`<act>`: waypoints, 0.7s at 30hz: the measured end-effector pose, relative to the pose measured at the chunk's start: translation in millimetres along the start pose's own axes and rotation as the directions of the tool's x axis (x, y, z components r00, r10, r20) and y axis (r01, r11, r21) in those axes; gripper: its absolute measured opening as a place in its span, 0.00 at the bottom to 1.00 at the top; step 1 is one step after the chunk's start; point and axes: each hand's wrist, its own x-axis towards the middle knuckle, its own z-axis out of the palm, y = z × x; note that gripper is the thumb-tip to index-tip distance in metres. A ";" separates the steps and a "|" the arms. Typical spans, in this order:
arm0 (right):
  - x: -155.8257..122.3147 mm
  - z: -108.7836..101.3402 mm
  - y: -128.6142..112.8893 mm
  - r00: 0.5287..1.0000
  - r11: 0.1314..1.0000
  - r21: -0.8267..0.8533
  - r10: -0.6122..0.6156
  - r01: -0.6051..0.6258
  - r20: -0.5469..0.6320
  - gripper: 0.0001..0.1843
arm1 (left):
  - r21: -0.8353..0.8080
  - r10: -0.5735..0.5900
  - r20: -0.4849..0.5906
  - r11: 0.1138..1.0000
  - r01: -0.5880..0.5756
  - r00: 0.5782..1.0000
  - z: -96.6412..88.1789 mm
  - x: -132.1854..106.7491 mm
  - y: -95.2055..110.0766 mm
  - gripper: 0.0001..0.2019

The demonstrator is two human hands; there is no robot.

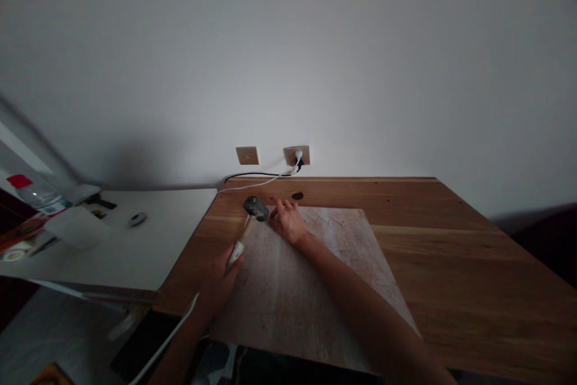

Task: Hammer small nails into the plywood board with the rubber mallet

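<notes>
Black mallet head (255,209), tan-and-white handle (244,235), brown wood-grained table (451,253).

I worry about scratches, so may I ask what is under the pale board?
Wooden tabletop shows along the far edge and both sides of the board, so it likely continues beneath. Anything directly under the board is covered.

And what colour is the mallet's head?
The mallet head is dark grey, nearly black, as the head-camera view shows.

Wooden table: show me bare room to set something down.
The wooden table is widest open between the board and the table's right edge. The board's near middle is bare too. Crowded: the board's far end, with right hand, nails and mallet.
</notes>
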 end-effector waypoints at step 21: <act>-2.0 -1.4 -3.9 0.997 0.997 -0.073 -0.011 0.006 -0.078 0.50 | 0.087 0.039 0.171 0.995 -0.054 0.985 -22.8 6.4 20.5 0.23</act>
